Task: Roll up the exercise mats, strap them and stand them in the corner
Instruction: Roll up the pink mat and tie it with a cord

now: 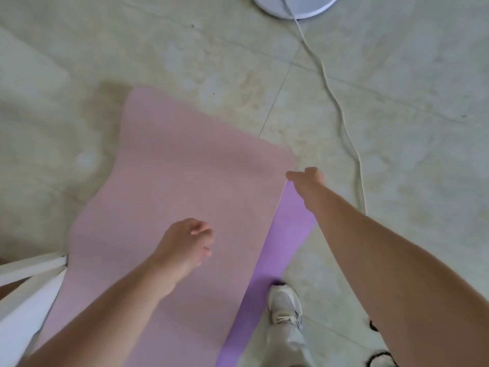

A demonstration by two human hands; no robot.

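Note:
A pink exercise mat (pixel 190 170) lies unrolled on the tiled floor, its far end towards the top of the view. A purple layer (pixel 293 215) shows under its right edge; I cannot tell if that is a second mat or the pink mat's underside. My right hand (pixel 308 177) reaches out to the pink mat's right edge near the far corner, fingers curled at the edge, thumb pointing left. My left hand (pixel 189 242) hovers over the middle of the pink mat with fingers loosely curled, holding nothing.
A white round fan base (pixel 296 6) stands at the top, and its white cable (pixel 341 112) snakes down the floor to the right of the mat. My grey shoe (pixel 284 305) stands on the purple edge. White furniture (pixel 26 287) is at the lower left. Black straps (pixel 378 353) lie lower right.

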